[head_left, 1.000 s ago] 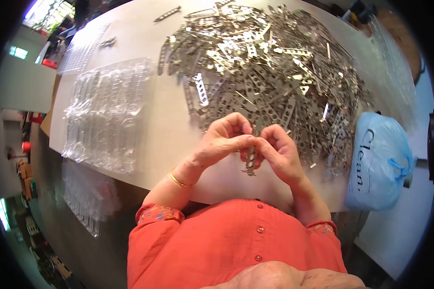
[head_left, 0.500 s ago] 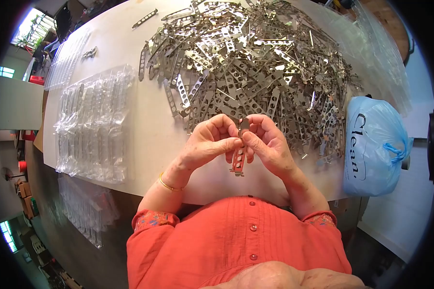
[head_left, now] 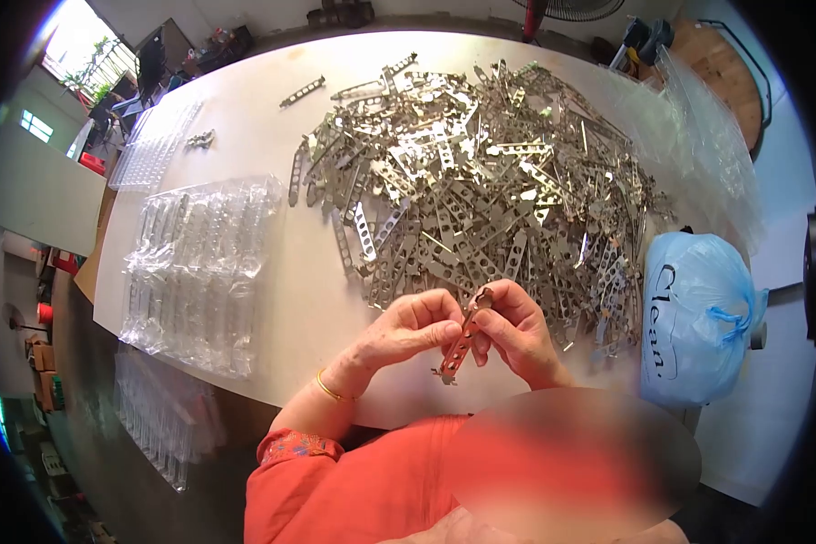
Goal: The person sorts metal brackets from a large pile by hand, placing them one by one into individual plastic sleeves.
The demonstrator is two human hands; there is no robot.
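Observation:
Between my hands is a narrow metal bracket [head_left: 460,352] with a row of round holes and a bent end, tilted with its lower end toward my body. My left hand [head_left: 414,328] is closed, thumb and fingers pinching the bracket's left side. On the other side my right hand [head_left: 519,334] grips its upper part between thumb and curled fingers. Just beyond my fingers spreads a big heap of similar metal brackets [head_left: 480,190] on the white table [head_left: 304,340].
Clear plastic trays in film [head_left: 199,272] lie at the left, with another clear tray [head_left: 159,150] behind. More plastic trays [head_left: 163,412] sit below the left table edge. A blue bag marked "Clean" [head_left: 698,317] stands at the right, clear plastic sheets [head_left: 707,150] behind it.
The view has tipped up, so the table and heap sit lower in it. The bracket has gone from nearly upright to slanted, still held in both hands.

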